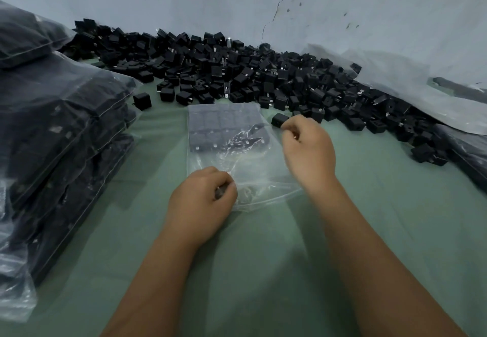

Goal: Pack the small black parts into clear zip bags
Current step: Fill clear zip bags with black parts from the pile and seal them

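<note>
No writing is legible anywhere. The left hand [203, 194] pinches the bag [237, 152] at its near edge; the right hand [308, 146] is curled, pinching its right side. Loose parts [237, 73] lie heaped behind, packed bags [60, 131] stacked left.

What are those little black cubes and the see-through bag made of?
The black parts look like moulded plastic, matte with sharp edges; small silvery tabs suggest metal pins. The zip bag looks like thin glossy plastic film: transparent, wrinkled, catching highlights. The left hand pinches its near edge.
</note>
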`<state>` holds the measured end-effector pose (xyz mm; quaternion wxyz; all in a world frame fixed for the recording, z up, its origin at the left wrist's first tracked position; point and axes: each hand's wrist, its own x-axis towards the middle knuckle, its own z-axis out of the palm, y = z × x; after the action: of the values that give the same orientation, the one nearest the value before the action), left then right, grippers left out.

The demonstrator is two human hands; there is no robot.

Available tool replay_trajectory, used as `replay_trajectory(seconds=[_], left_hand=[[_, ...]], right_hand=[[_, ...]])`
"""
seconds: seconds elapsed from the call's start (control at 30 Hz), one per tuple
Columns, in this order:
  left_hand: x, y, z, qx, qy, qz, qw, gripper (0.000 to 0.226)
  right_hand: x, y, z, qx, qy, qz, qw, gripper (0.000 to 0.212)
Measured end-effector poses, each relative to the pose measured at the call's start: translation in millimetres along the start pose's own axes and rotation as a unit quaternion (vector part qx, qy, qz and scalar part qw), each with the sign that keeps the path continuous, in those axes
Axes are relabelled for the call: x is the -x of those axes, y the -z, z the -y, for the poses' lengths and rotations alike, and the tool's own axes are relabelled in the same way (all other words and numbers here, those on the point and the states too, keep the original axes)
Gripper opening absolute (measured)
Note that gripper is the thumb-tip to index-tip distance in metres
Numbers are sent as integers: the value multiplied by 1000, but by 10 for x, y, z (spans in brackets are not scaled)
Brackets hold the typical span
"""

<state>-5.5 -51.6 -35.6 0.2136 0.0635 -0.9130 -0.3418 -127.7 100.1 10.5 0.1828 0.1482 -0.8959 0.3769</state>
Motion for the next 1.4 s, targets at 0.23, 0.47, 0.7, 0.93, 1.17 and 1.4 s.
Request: replay_trajectory(seconds=[0.23, 0.47, 0.7, 0.93, 1.17, 1.4], left_hand=[[-39, -18, 6, -35, 5, 15, 999, 17], [-48, -13, 28, -42, 7, 14, 999, 17], [-43, -5, 35, -19, 12, 9, 1000, 16], [9, 14, 15, 18, 6, -33, 999, 11], [90, 117, -52, 83, 20, -176, 981, 10], [139, 156, -131, 108, -85, -171, 976, 14]], right_hand=[[-387, -317, -659, 42, -120, 128, 984, 49], [-291, -369, -662, -22, -103, -12, 994, 19], [145, -162, -466, -245, -159, -105, 951, 44], [742, -88, -4, -151, 80, -183, 968, 41], [1067, -264, 278, -36, 199, 5, 979, 28], [1042, -267, 291, 43, 196, 113, 973, 33]])
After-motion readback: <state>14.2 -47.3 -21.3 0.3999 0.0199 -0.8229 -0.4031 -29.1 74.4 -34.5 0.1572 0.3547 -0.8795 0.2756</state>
